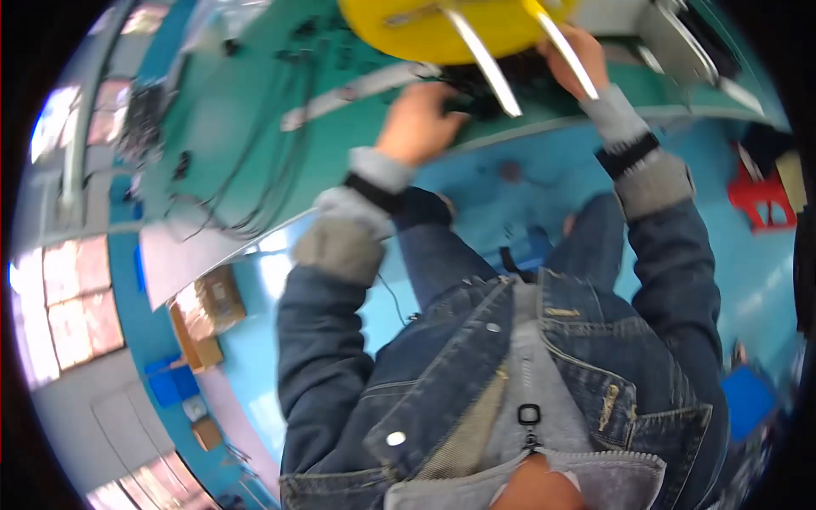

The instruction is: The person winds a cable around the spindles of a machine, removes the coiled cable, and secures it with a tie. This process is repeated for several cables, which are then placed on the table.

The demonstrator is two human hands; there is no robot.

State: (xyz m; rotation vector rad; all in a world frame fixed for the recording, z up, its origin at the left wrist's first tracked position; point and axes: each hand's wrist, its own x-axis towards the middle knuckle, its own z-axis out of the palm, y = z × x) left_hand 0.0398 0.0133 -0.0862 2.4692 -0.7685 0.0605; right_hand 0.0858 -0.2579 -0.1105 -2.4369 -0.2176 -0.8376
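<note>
Red plastic stool [748,195] at right, on the blue floor [746,285]; blue box [750,401] nearer on that side. At left, cardboard carton [224,296], blue bin [172,382] near it, small brown box [206,434] nearer still. Window [83,293] in the left wall [115,382].

No texts, labels, brands, numbers or signs can be read here.
</note>
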